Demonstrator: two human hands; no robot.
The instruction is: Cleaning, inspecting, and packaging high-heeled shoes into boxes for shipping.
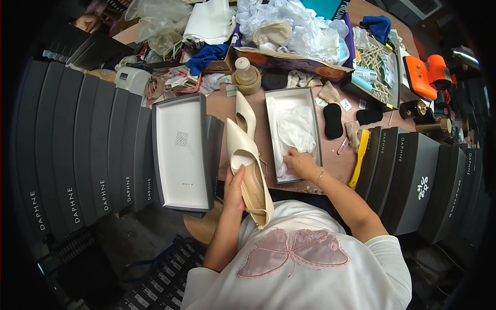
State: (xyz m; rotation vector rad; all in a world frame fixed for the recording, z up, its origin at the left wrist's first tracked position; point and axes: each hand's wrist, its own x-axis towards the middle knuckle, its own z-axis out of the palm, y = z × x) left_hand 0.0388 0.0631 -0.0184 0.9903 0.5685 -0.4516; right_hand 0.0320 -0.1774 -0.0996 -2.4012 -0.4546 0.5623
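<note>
My left hand (235,192) is closed round the side of a cream pointed-toe shoe (242,140), which has a white insert inside its toe. The toe points away from me and the heel end lies close to my shirt. Just beyond it, a second cream shoe (247,112) rests on the pink table (221,106). My right hand (301,164) reaches into an open grey shoebox (272,98) with a white inside. Its fingers are bent and pinch the white tissue paper (295,126) lying in the box.
A box lid (178,150), white inside, lies left of the shoes. Dark shoeboxes stand in rows at left (67,150) and right (411,181). A yellow strip-shaped tool (360,157), black pads (333,120), a jar (246,77) and a plastic-filled carton (294,62) surround the work area.
</note>
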